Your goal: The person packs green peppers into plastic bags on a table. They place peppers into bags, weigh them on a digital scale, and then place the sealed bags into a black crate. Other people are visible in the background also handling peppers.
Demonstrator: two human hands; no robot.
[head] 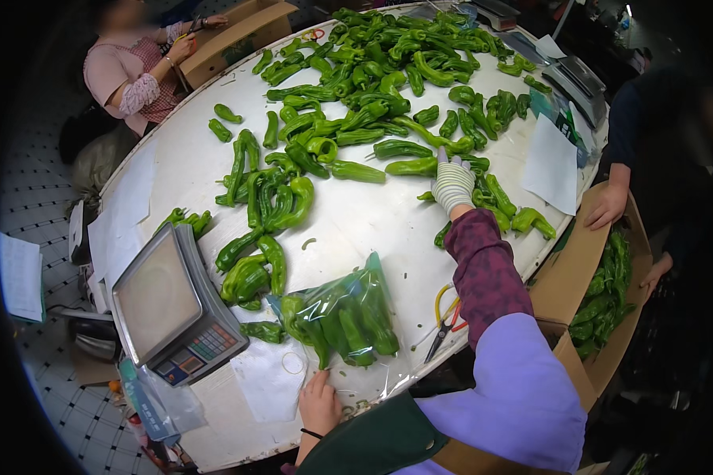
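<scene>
My right hand (454, 183), in a striped white glove, reaches among the green peppers on the table. Its fingers are over a long green pepper (412, 167) and others beside it; whether they grip one is hidden. Bare, with a dark band at the wrist, my left hand (321, 404) rests at the near edge of a clear plastic bag (386, 371). I cannot tell if its fingers pinch the film. Several green peppers (352, 329) lie inside the bag. Right of it are pruning snips (441, 332) with yellow and red handles.
A digital scale (172, 303) stands at the left, with loose peppers (246, 279) beside it. A big pepper pile (386, 53) covers the far side. At the right, a person's hand (609, 202) touches a cardboard box (570, 267) of peppers. Another person (131, 77) stands far left.
</scene>
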